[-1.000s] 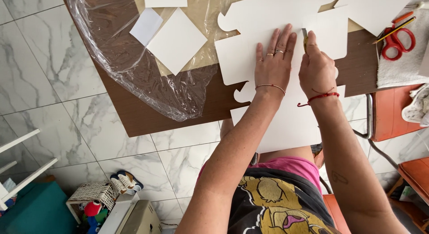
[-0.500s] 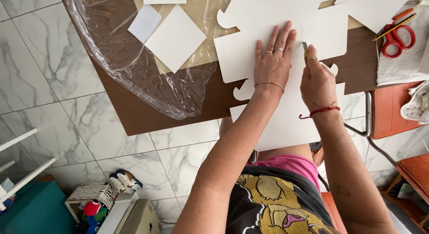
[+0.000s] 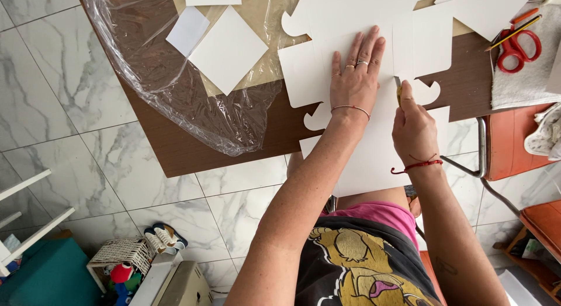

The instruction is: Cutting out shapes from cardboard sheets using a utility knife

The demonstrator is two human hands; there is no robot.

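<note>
White card sheet, lying centre-frame on the brown bench: left hand pressing flat with fingers spread, right hand, grip pinching a yellow-handled knife, having drawn slightly lower since a second ago, lengthening the cut.

Big white matt card sheet, smooth & flat. Brown wood table, dull finish. Clear plastic wrap, shiny & crinkly. Red plastic-handled scissors. White cloth towel, soft, rough. Marble floor tiles, glossy.
</note>
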